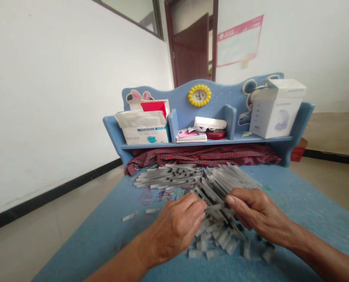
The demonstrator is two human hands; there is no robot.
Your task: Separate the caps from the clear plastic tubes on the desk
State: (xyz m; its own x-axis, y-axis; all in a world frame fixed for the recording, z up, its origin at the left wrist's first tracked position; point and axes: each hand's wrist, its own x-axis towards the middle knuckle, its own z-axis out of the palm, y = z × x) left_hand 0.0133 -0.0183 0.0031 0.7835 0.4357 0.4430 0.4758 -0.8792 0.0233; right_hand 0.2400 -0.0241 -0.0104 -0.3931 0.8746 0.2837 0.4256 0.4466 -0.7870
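Blue tbl [95,239], hands [177,223] [255,209] curled, tube [215,207] btwn

My feed shows a likely home. I see a child's cartoon-trimmed desk [104,235] and, at twelve o'clock, a wooden door [190,55].

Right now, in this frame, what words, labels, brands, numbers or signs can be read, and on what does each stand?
"一次…口罩 50…": face mask box; middle and final characters blurred.
White carton: print too small to read.
Pink-bordered wall poster: too blurred.
Yellow flower-shaped clock: dial markings too small.
Pink tabletop lettering: too blurred.
Translucent plastic tubes: none legible.
No brand is readable.
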